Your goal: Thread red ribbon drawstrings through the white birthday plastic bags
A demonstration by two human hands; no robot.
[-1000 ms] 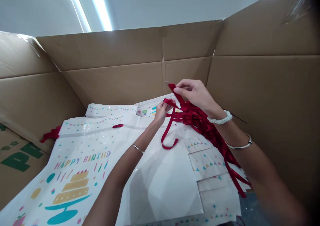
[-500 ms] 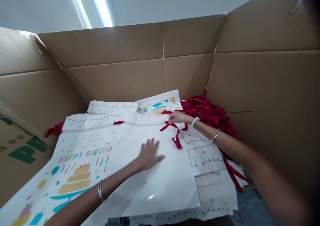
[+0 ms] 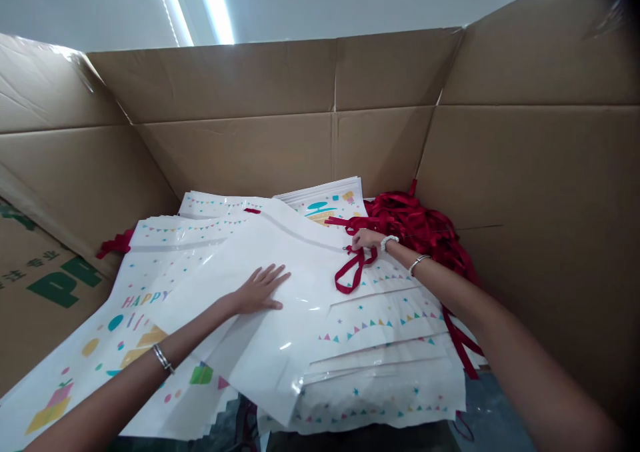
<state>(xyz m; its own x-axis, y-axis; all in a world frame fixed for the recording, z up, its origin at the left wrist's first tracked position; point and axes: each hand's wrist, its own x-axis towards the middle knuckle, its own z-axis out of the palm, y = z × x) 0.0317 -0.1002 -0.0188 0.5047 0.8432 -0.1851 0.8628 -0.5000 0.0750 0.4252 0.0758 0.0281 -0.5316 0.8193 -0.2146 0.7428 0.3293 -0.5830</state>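
My left hand (image 3: 261, 291) lies flat with spread fingers on the blank side of a large white plastic sheet (image 3: 295, 319). This sheet slants across a pile of sheets printed with a cake and the word HAPPY (image 3: 146, 297). At the sheet's upper right edge my right hand (image 3: 367, 239) is closed, pinching a red ribbon (image 3: 345, 280) that hangs below it in a loop. A tiny metal piece shows beside those fingertips, too small to name. A short red ribbon strip (image 3: 253, 211) shows at the sheet's top edge.
Tall cardboard walls (image 3: 235, 152) surround the pile at the back and sides. A heap of red ribbons (image 3: 415, 219) lies behind my right wrist. More printed sheets (image 3: 380, 385) are stacked at the right. Another red ribbon bunch (image 3: 117, 243) sticks out at the left.
My left hand has moved left and slightly up, and the white sheet has shifted left and tilted, uncovering more printed sheets at the right. The ribbon's hanging ends now form a loop.
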